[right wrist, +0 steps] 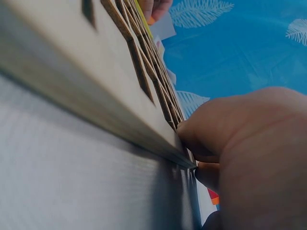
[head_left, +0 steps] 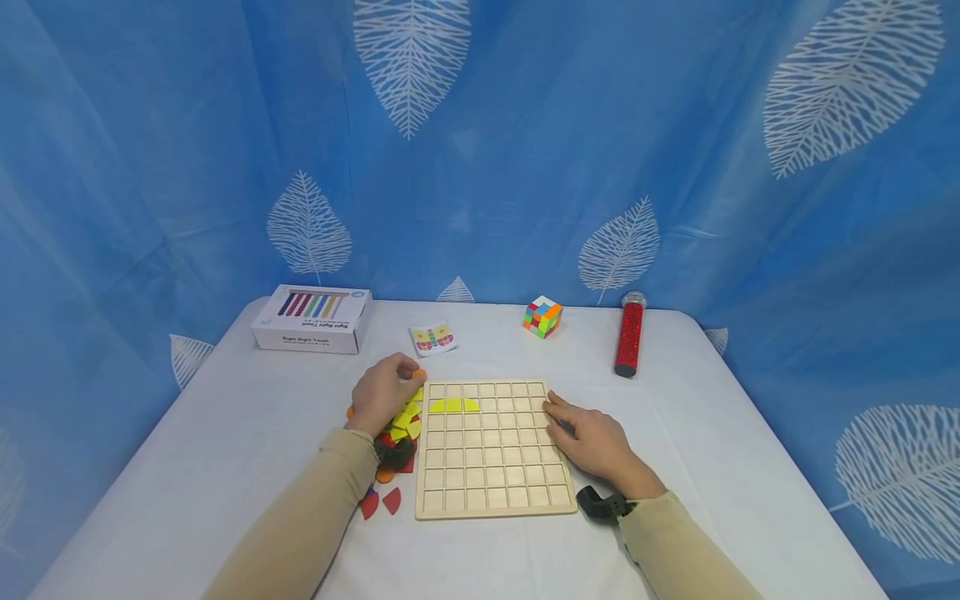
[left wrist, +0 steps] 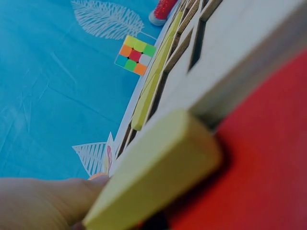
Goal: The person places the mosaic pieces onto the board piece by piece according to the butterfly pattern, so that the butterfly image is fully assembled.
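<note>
My left hand (head_left: 382,390) pinches a small orange piece (head_left: 419,375) at the top left corner of a wooden grid board (head_left: 491,514). Under that hand and wrist lies a loose pile of yellow pieces (head_left: 406,419), red pieces (head_left: 392,500) and orange ones, partly covered. Three yellow pieces (head_left: 453,406) sit side by side in the second row of the board, at its left. A yellow piece (left wrist: 158,167) looms large in the left wrist view. At the board's right edge, my right hand (head_left: 596,442) touches the rim with thumb and fingertips.
Behind the board lies a small card (head_left: 432,338) with a colored pattern. A white box (head_left: 313,321) stands at the back left. Farther right are a puzzle cube (head_left: 542,317) and a red glittery tube (head_left: 630,337). A blue leaf-patterned curtain (head_left: 487,167) surrounds the white table (head_left: 675,400).
</note>
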Available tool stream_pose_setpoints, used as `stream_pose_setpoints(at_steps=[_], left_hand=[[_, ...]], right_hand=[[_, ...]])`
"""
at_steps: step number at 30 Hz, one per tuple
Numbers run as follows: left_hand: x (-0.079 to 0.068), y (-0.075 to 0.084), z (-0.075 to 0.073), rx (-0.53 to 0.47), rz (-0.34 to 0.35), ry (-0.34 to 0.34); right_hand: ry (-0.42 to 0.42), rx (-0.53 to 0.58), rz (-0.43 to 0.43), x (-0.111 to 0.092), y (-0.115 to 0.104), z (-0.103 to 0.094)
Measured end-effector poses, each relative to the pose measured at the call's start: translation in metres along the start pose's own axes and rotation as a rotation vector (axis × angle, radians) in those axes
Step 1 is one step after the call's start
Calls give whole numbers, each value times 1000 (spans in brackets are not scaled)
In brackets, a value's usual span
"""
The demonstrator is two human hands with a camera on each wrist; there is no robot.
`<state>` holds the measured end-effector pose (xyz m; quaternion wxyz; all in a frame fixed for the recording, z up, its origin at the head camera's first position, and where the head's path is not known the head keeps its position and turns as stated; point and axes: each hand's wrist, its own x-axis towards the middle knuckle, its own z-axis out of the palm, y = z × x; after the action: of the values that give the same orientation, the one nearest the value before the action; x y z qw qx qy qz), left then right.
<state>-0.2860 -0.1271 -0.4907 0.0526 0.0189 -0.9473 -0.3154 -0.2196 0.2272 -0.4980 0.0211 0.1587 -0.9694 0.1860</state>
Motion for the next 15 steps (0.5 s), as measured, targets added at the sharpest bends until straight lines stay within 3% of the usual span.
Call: stream_pose_setpoints(at_steps=[15], left_hand=[[-2,1,-3,-86,2,20]], right_hand=[[17,12,-7,0,1,0]])
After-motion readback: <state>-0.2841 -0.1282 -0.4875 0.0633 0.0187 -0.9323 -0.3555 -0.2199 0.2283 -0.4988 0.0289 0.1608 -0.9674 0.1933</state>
